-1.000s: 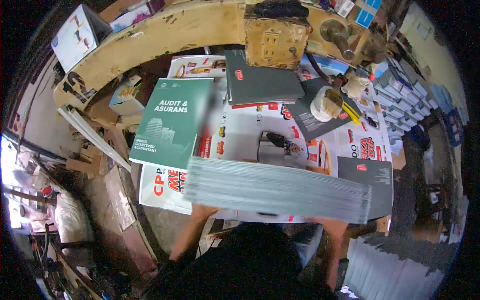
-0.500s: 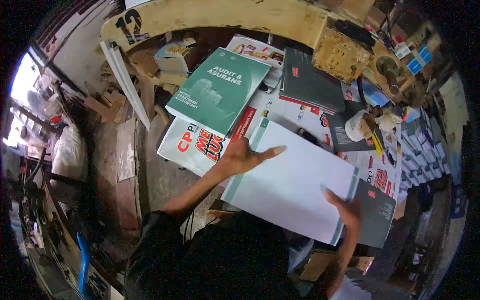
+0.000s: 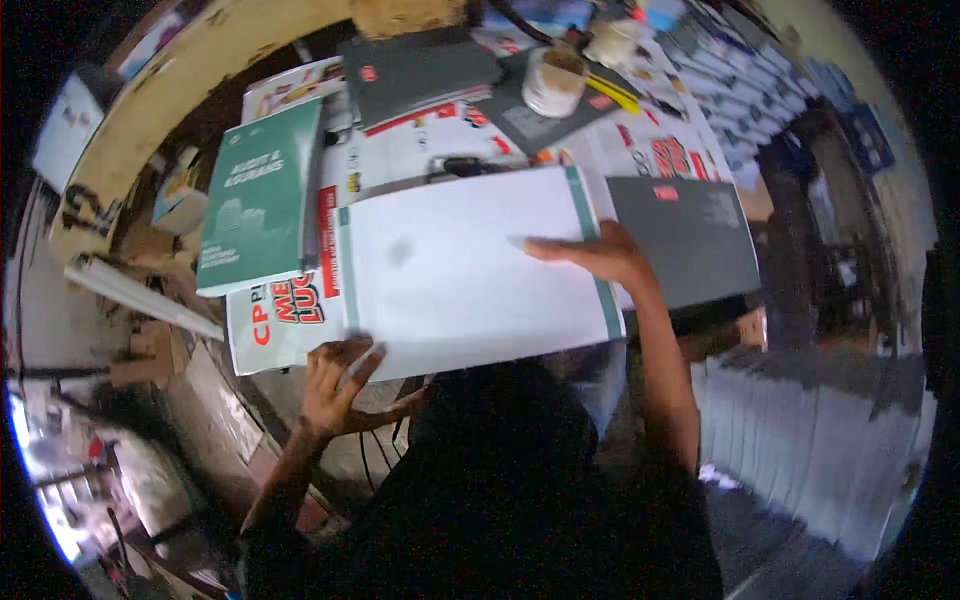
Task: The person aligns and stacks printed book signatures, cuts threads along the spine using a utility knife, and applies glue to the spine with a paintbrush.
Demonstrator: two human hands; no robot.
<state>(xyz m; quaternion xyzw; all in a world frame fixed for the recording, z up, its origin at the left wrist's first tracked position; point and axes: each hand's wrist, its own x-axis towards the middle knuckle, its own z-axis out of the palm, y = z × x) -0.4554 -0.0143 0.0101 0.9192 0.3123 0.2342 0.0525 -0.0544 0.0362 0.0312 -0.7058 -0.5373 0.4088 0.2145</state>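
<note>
A large white sheet with green bands along its two short ends (image 3: 470, 280) lies across the near part of the work surface. My right hand (image 3: 605, 258) grips its right end, the thumb laid on the white face and the other fingers mostly hidden. At the near left corner is my left hand (image 3: 335, 385), its bent fingertips at the sheet's edge and its thumb stretched out apart below. To the left rests a green softcover book (image 3: 262, 200). A dark grey cover (image 3: 685, 240) is partly under the sheet's right end.
Printed posters (image 3: 270, 325) cover the work surface. Farther back are a stack of dark grey covers (image 3: 420, 80), a white tub (image 3: 554, 82) and a yellow-handled tool (image 3: 613, 93). Piles of paper stacks (image 3: 800, 450) stand at the right. A pale beam (image 3: 145, 295) juts at the left.
The view has swung, and the sheet now lies nearly level across it. My left hand has shifted from the sheet's left end to its near corner. My right thumb reaches farther over the sheet.
</note>
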